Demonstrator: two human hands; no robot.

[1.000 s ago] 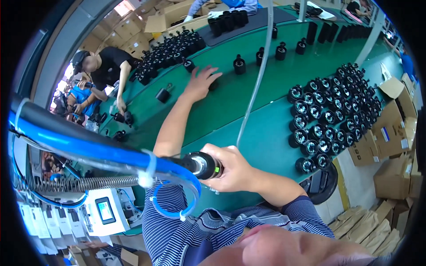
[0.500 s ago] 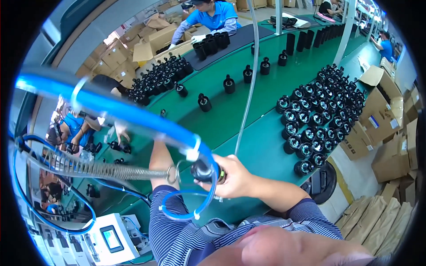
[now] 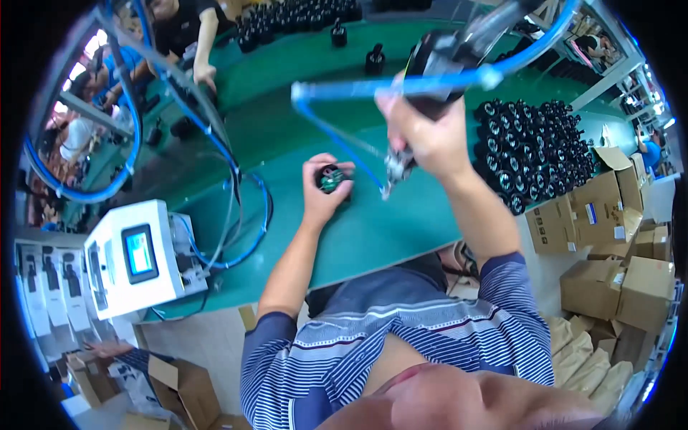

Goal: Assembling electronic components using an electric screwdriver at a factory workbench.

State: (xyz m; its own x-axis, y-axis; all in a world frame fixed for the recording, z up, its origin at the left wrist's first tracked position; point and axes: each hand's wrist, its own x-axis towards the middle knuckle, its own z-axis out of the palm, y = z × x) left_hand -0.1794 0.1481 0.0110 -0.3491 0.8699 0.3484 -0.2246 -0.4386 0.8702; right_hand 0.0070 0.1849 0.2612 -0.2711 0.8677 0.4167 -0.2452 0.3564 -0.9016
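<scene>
My left hand (image 3: 320,203) wraps round a small black cylindrical part (image 3: 330,178) at the middle of the green workbench (image 3: 365,236). The part's open end faces up and shows something green inside. My right hand (image 3: 441,140) grips a black power screwdriver (image 3: 430,64), somewhat blurred, with its metal nose (image 3: 398,168) slanting down toward the bench. That nose is apart from the part, up and to its right. A blue hose (image 3: 373,87) crosses in front of the screwdriver.
Many black cylindrical parts (image 3: 527,154) stand packed on the right, beside cardboard boxes (image 3: 588,211). A white controller box (image 3: 175,269) with a screen sits left, near looped blue hoses (image 3: 266,208). A co-worker's hand (image 3: 204,74) rests at the far left; more parts (image 3: 297,20) stand at the back.
The view has shifted, bringing the controller box higher. My right hand has moved up and right with the screwdriver. My left hand, hidden earlier, now shows with the black part in it.
</scene>
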